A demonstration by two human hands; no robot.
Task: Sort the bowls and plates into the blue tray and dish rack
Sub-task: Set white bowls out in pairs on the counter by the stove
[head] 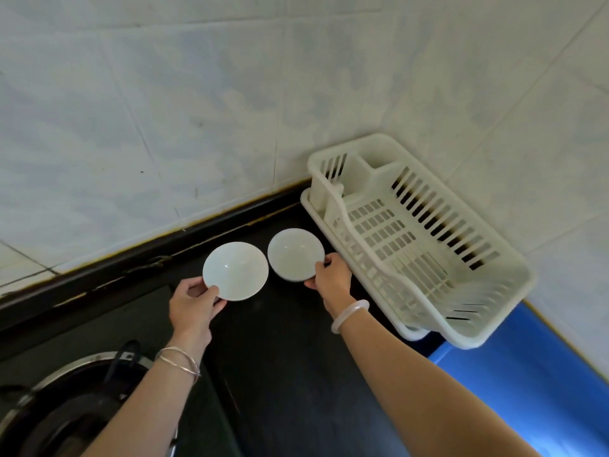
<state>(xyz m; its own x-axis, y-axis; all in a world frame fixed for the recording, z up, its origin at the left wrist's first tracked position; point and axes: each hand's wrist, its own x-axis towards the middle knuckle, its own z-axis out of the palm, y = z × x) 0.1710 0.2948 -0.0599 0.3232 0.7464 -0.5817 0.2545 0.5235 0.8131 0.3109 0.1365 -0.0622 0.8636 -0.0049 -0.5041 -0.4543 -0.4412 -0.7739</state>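
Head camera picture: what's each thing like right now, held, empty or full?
Left bowl: empty, left hand pinches its rim.
Right bowl: empty, right hand grips its rim.
Dish rack: upright, empty.
Blue tray: partly hidden by the rack, nothing seen in it.
Burner: no flame seen.

Two white bowls, a left bowl [235,271] and a right bowl [295,254]; two hands, one left hand [194,305] and one right hand [333,275]; one white dish rack [389,139]; one blue tray [527,374]; one stove burner [66,407]; one pale bangle [349,316]
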